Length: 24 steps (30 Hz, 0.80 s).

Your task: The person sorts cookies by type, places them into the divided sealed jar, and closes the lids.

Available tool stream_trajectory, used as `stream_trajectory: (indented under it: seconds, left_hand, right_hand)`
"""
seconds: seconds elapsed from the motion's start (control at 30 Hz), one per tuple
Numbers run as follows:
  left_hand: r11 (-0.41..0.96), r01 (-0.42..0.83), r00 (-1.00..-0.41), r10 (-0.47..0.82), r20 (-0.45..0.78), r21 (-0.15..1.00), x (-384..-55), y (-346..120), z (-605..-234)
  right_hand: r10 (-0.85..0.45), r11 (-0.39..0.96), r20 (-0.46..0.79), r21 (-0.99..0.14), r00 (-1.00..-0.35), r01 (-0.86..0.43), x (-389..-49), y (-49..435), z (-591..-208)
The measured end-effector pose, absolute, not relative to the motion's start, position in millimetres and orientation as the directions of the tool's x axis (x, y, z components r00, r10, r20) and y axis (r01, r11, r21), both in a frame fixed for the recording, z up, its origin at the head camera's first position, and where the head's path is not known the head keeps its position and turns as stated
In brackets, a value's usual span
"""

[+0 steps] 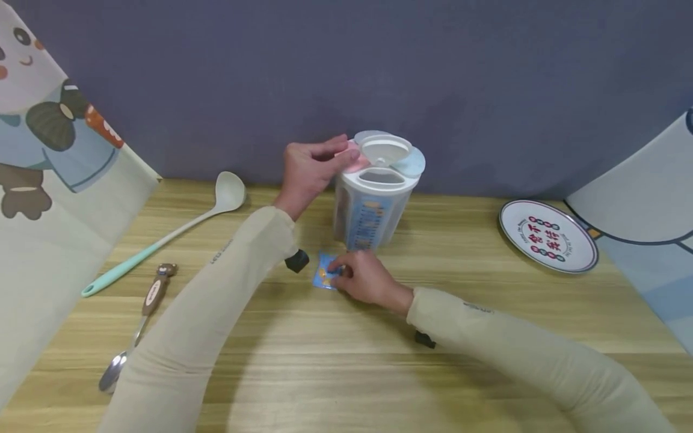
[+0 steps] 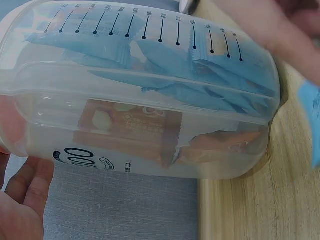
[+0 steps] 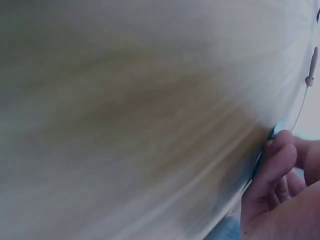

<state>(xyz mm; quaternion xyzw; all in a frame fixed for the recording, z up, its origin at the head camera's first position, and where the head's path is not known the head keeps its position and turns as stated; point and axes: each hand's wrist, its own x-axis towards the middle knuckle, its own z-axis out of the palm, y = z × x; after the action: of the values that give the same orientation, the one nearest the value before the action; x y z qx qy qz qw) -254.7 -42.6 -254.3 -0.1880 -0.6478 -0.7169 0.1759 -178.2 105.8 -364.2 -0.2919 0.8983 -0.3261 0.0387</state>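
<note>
A tall clear storage container (image 1: 354, 210) stands near the back wall, with pink (image 1: 361, 162) and pale blue lids around a white top. My left hand (image 1: 311, 171) grips its pink-lidded side at the rim, thumb on top. In the left wrist view the fingers (image 2: 37, 185) lie against the container below the lid. Blue packets (image 2: 165, 55) and orange-brown packets (image 2: 132, 127) show through its walls. In front of it, my right hand (image 1: 368, 278) pinches a small blue packet (image 1: 323, 278) at the tabletop. In the right wrist view that packet is mostly hidden behind the fingers.
To the left lie a ladle (image 1: 184, 228) with a mint handle and a metal spoon (image 1: 146, 313) with a brown bear handle. A white plate (image 1: 522, 237) with red lettering sits at the right. A dark wall (image 1: 460, 90) rises behind the wooden table (image 1: 335, 373).
</note>
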Motion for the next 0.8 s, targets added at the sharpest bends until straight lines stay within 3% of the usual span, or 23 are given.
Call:
stream_trajectory:
  seconds: [0.23,0.53,0.8]
  left_hand:
    - [-0.076,0.498,-0.867,-0.007,0.499,0.864,-252.6,-43.0,-252.9]
    - [-0.080,0.481,-0.876,-0.003,0.482,0.873,-252.2,-42.6,-254.7]
    - [-0.115,0.483,-0.875,-0.009,0.485,0.868,-252.6,-40.2,-253.3]
  right_hand:
    - [-0.516,0.635,0.127,-0.607,-0.847,-0.478,-176.1,120.5,-357.3]
    - [-0.560,0.671,0.095,-0.532,-0.823,-0.517,-177.6,126.1,-364.9]
    - [-0.513,0.643,0.094,-0.617,-0.853,-0.454,-174.1,132.0,-367.7]
